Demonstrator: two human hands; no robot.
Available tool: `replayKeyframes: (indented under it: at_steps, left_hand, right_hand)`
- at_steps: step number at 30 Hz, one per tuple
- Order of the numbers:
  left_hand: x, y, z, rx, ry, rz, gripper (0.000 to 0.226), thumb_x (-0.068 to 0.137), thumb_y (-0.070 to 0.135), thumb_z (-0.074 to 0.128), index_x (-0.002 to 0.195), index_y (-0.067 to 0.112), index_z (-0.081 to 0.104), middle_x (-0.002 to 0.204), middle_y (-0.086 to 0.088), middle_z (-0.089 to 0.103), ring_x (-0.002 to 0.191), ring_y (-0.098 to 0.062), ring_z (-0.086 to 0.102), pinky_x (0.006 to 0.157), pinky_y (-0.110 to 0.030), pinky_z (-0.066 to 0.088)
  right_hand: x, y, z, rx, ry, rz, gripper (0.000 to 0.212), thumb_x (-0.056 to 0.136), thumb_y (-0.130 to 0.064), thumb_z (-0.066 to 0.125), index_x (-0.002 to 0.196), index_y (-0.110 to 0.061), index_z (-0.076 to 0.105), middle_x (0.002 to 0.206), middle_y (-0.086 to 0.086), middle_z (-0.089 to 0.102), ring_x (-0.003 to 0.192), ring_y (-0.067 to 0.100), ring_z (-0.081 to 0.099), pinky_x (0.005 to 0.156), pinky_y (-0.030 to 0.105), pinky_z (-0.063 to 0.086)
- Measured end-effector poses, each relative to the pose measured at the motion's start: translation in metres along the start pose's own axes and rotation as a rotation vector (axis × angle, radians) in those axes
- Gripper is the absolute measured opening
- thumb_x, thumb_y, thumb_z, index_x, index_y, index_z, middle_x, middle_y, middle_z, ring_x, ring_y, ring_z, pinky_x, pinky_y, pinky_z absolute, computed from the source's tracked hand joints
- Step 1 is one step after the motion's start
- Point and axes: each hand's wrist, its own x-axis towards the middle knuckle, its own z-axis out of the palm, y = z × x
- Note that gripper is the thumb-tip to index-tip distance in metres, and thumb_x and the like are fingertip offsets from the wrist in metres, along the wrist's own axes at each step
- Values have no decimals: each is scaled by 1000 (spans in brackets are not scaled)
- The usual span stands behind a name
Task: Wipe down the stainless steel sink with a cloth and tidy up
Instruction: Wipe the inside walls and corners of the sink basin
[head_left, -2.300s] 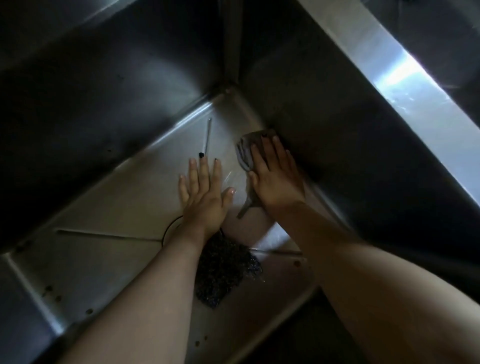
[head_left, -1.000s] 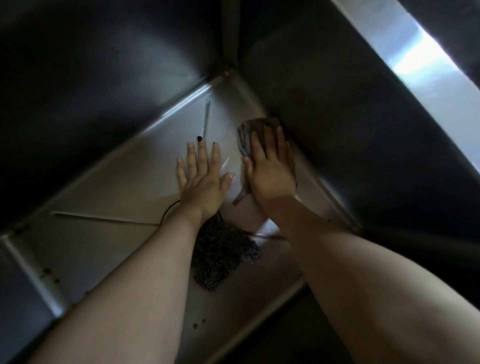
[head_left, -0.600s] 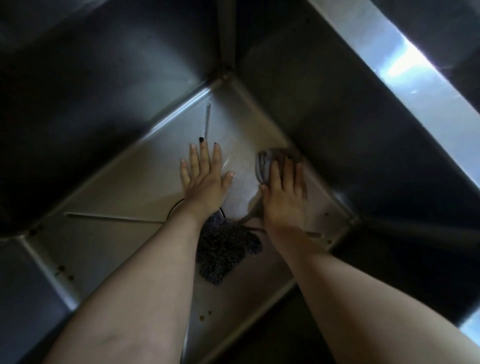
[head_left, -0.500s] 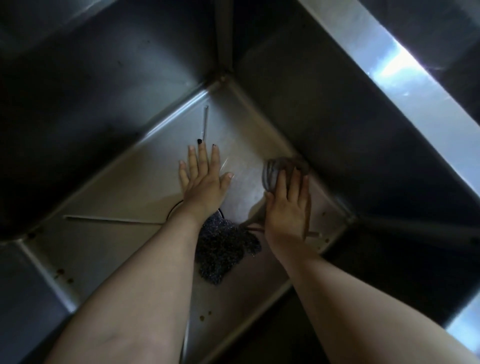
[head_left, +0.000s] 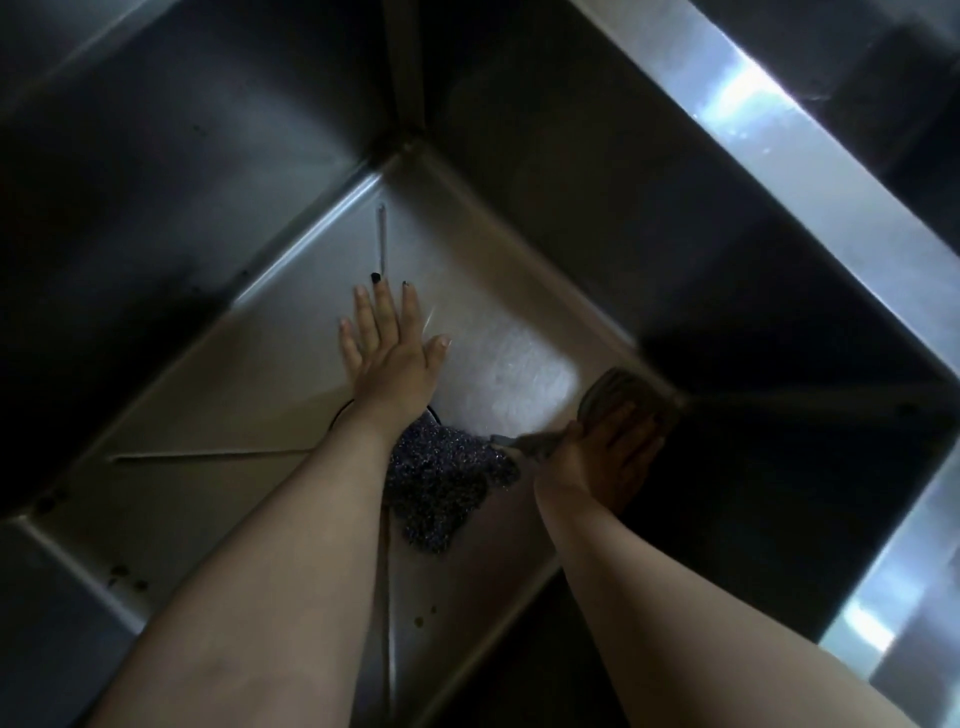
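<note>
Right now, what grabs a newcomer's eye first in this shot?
Two bare forearms reach into a deep steel sink, its rim glaring at upper right. The left hand lies flat on the sink floor near the middle, while the right hand, blurred, presses a cloth at the foot of the right wall. Between the arms a dark scouring pad lies on the floor.

Right hand (head_left: 615, 457), cloth (head_left: 621, 392) motion-blurred; grip on cloth unclear.
</note>
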Motion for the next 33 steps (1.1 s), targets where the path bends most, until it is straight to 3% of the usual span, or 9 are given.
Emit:
replayKeyframes:
  at_steps: [3,9,17,33]
  left_hand:
    - [0,0,0,-11,-5,4,69,93,52,20,143,26,-19,149,-4,-31,125,-12,-42,98,-36,-30]
    - [0,-1,0,-22,6,19,69,93,52,20,142,26,-20,149,-4,-31,122,-10,-45,98,-36,-31]
    - [1,-1,1,2,10,11,69,93,51,21,143,24,-18,150,-6,-29,132,-19,-36,99,-37,-30]
    - [-1,0,-1,-3,27,18,70,94,50,25,144,24,-16,150,-6,-28,134,-21,-33,101,-39,-27]
  right_hand:
    - [-8,4,7,-33,-12,32,61,101,-33,26,148,-14,-8,157,13,-11,143,31,-12,113,35,-1]
    - [-10,6,22,69,93,40,55,101,-31,28,149,-13,6,157,15,-1,144,31,-5,109,31,-7]
    - [-2,-2,42,167,258,78,52,100,-28,36,147,-11,22,155,17,13,143,36,6,113,47,10]
    - [24,-1,17,114,216,-10,55,100,-29,32,149,-13,12,157,14,3,144,30,-1,113,37,3]
